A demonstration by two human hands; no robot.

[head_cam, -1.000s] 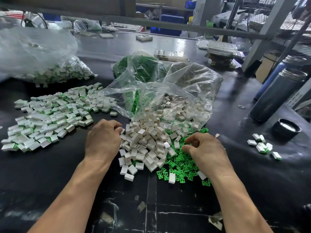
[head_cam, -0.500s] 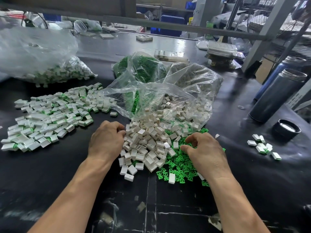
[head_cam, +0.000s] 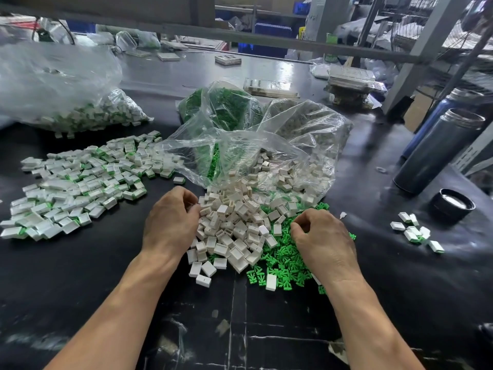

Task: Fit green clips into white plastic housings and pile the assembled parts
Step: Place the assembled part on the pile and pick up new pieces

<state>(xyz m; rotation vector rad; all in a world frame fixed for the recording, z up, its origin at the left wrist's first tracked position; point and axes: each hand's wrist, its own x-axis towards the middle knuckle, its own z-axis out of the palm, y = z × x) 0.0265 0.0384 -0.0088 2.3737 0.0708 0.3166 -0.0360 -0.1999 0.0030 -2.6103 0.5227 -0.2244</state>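
Fingers (head_cam: pixel 186 198) of left hand (head_cam: pixel 170 222): curled into the left edge of the white housings heap (head_cam: pixel 234 225); whether they grip a piece cannot be told. Right hand (head_cam: pixel 322 241): fingertips bent down onto the green clips (head_cam: pixel 282 263), hold unclear. Housings: centre of the dark worktop (head_cam: pixel 80 276), spilling from a clear bag (head_cam: pixel 266 156). Clips: right of and near that heap. Assembled parts pile (head_cam: pixel 77 188): left. Smaller assembled group (head_cam: pixel 416 232): right. Grey flask (head_cam: pixel 440 150): far right.
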